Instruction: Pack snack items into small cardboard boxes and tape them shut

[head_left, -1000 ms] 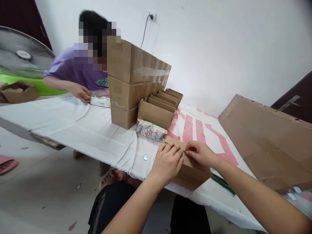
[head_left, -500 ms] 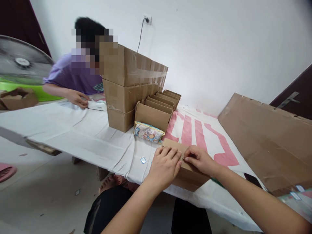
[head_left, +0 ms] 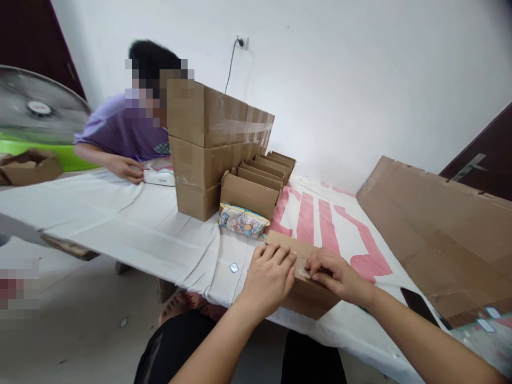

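Note:
A small brown cardboard box (head_left: 306, 292) lies at the table's near edge. My left hand (head_left: 269, 278) rests flat over its left end, fingers stretched across the top. My right hand (head_left: 336, 276) presses down on the top, thumb and fingers close together at the seam beside the left hand's fingertips. Whether anything is between those fingers is too small to see. A colourful printed packet (head_left: 241, 221) lies just behind the box.
Three stacked taped cartons (head_left: 212, 146) stand mid-table with a row of open small boxes (head_left: 260, 181) beside them. A person in a purple shirt (head_left: 120, 130) works at the far left. Large flat cardboard (head_left: 440, 234) leans at right; a dark phone (head_left: 420, 306) lies nearby. A fan (head_left: 36, 106) stands at left.
My right hand has slid a little toward me along the box top and flattened. The left hand stays on the box. The view has shifted slightly.

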The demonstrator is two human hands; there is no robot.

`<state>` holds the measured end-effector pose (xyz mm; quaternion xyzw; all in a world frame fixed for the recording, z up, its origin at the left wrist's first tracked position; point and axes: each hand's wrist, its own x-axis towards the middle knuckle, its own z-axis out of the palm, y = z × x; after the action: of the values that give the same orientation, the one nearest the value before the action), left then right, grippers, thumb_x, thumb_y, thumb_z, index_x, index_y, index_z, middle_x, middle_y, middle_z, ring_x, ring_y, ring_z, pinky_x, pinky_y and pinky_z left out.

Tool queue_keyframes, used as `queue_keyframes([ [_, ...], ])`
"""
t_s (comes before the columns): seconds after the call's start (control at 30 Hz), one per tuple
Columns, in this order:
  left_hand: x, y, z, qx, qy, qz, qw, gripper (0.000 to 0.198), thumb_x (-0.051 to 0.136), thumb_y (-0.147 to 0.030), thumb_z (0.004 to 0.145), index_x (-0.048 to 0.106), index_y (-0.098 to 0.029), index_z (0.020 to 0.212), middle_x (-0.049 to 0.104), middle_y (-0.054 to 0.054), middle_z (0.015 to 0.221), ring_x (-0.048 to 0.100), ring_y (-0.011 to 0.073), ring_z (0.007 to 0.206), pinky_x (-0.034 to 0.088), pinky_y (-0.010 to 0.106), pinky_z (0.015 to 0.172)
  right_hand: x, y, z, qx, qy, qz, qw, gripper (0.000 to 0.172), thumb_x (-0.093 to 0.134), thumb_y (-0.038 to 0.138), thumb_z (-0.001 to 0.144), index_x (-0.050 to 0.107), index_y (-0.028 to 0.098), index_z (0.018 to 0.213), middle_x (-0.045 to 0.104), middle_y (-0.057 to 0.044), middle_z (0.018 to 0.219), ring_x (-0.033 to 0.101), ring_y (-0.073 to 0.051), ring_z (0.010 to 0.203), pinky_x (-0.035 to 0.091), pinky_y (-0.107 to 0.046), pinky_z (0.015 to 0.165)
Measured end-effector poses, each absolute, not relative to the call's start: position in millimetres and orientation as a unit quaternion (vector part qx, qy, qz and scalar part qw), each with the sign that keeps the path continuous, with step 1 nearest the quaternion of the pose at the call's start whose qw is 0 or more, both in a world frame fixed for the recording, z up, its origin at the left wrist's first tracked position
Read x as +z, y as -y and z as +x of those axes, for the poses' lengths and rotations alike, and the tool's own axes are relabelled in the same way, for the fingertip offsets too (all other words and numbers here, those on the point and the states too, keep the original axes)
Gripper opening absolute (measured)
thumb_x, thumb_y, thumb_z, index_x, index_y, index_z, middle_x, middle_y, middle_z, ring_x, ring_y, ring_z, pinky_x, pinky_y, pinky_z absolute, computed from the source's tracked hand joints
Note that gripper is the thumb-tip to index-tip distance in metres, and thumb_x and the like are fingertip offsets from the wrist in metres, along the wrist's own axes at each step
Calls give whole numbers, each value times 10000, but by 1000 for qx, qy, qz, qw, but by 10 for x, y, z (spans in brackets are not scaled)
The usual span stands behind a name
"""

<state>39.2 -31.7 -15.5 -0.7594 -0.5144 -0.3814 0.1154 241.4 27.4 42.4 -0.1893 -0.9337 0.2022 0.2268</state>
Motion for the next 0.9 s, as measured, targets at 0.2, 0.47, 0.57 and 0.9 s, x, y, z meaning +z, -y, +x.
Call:
queue_keyframes([
  [0.2,-155,316,393,-389,513,-757,109,265,498,-224,910,635,-207,1136,686,37,1128,557,250,1065,337,430,910,389,-114,2444,195,930,-179,255,104,504,166,929,561,223,863,680,-60,893,631,-189,895,514,-350,805],
  [0.47,-147,328,389,-386,512,-761,95,275,487,-214,914,639,-210,1143,680,39,1142,551,246,1071,341,434,911,291,141,2446,146,928,-172,297,157,477,78,908,558,213,908,659,-63,923,634,-176,908,536,-323,806],
  [0.57,-140,328,391,-385,514,-760,96,270,486,-218,916,644,-208,1135,683,35,1132,553,248,1068,346,433,901,230,275,2432,107,930,-167,310,181,476,47,896,563,203,924,669,-72,931,645,-178,941,549,-317,837],
  [0.9,-108,344,390,-376,517,-762,105,273,478,-224,925,648,-205,1137,685,53,1142,558,249,1064,353,442,908,-124,520,2400,-32,956,-122,264,259,447,17,875,616,184,979,727,-65,902,650,-201,952,568,-364,850],
])
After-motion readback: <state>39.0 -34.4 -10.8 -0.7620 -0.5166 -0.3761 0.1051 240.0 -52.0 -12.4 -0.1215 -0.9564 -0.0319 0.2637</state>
